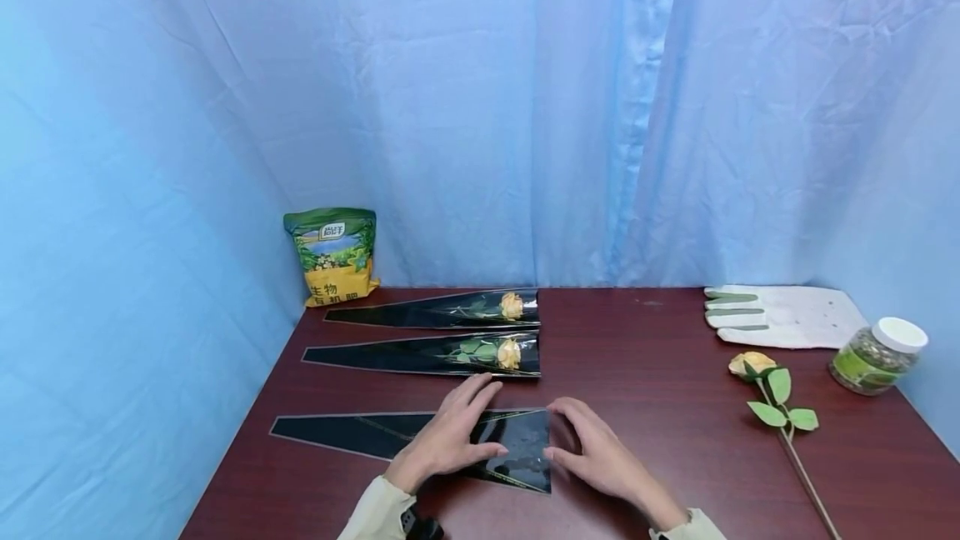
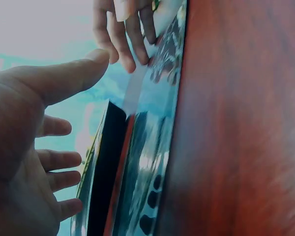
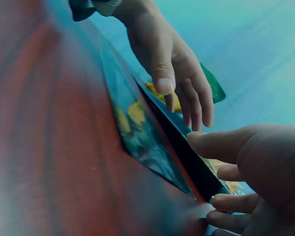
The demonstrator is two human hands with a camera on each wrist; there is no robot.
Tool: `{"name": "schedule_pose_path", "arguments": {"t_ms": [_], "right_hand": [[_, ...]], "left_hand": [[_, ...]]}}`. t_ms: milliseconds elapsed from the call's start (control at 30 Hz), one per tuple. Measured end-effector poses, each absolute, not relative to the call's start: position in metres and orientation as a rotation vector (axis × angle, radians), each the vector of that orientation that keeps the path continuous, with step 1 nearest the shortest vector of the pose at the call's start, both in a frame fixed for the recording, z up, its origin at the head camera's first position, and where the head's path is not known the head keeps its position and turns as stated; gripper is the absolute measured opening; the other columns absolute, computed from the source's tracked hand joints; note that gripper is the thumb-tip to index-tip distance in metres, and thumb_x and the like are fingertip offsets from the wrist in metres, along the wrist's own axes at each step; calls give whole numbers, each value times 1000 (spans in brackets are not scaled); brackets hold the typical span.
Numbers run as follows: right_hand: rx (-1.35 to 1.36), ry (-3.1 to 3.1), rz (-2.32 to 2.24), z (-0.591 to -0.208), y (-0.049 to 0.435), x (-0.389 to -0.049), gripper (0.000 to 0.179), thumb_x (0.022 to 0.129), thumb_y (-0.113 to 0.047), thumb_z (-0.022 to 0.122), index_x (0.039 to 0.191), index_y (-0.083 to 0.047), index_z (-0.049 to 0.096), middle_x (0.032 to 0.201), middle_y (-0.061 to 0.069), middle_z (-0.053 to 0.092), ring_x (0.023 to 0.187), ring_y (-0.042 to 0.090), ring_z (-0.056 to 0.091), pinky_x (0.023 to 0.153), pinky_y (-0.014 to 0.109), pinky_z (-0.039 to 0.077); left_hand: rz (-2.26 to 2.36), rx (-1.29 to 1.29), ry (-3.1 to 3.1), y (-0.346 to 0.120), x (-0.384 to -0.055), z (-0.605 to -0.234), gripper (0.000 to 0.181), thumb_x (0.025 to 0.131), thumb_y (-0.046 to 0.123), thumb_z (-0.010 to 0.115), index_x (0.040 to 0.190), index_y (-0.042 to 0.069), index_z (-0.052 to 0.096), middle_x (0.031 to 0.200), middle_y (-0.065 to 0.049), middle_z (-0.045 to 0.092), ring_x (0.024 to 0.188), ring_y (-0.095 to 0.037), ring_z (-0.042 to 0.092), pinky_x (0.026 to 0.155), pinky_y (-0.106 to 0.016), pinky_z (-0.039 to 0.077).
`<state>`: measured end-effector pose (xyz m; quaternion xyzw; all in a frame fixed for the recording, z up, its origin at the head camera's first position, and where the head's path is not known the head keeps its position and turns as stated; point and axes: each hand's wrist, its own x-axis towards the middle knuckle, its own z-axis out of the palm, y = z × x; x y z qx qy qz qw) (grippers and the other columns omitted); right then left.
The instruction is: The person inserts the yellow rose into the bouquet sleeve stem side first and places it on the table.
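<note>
A black tapered flower sleeve (image 1: 517,440) with a clear front lies on the table, its wide end to the right. My left hand (image 1: 450,436) is over its middle, fingers spread and thumb apart, pinching nothing. At the wide end my right hand (image 1: 600,452) has its thumb and forefinger spread beside the edge, close to it or touching; contact is hard to tell. In the right wrist view the mouth of the sleeve (image 3: 182,152) gapes slightly near the right fingers (image 3: 236,202). The left wrist view shows the left thumb (image 2: 69,78) clear of the film.
Behind lie two sleeves (image 1: 390,354) (image 1: 405,315), each holding a yellow rose. A loose yellow rose (image 1: 752,363) with a long stem lies at right, near a white-lidded jar (image 1: 873,361) and white gloves (image 1: 795,319). A green and yellow bag (image 1: 333,257) stands back left.
</note>
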<state>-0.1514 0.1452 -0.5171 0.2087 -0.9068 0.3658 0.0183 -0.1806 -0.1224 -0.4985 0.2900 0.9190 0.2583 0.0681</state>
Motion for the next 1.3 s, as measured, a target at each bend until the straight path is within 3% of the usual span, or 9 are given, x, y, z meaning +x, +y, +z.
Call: {"name": "schedule_pose_path", "arguments": {"t_ms": [200, 467, 633, 900, 1300], "right_hand": [[630, -2890, 1172, -520, 148, -138, 64, 85, -41, 77, 137, -10, 55, 147, 15, 49, 136, 34, 50, 105, 58, 44], [658, -2906, 1116, -529, 145, -126, 67, 83, -37, 79, 138, -8, 53, 151, 21, 43, 138, 43, 45, 103, 67, 38], [613, -2900, 1025, -536, 142, -123, 72, 80, -37, 82, 139, -9, 53, 152, 19, 43, 140, 41, 44, 107, 66, 35], [558, -2777, 877, -545, 138, -122, 76, 73, -39, 86, 136, -9, 56, 146, 17, 50, 135, 37, 49, 101, 61, 39], [361, -2784, 817, -541, 122, -130, 82, 69, -43, 88, 134, -5, 56, 142, 17, 53, 132, 37, 51, 97, 59, 41]], "left_hand": [[710, 901, 2716, -117, -172, -501, 86, 89, 48, 71, 158, 14, 30, 166, -11, 26, 154, -33, 24, 119, -59, 29], [631, 932, 2619, -115, -164, -508, 88, 90, 53, 67, 160, 20, 26, 169, -9, 20, 157, -32, 18, 121, -60, 23], [537, 973, 2611, -115, -161, -512, 96, 85, 58, 70, 160, 17, 25, 170, -11, 16, 158, -32, 14, 123, -57, 19], [584, 987, 2561, -117, -163, -519, 99, 85, 56, 72, 161, 16, 24, 171, -10, 9, 158, -32, 9, 125, -56, 13], [578, 1019, 2599, -117, -162, -521, 101, 81, 57, 75, 159, 14, 28, 170, -13, 14, 158, -34, 12, 124, -58, 14]]}}
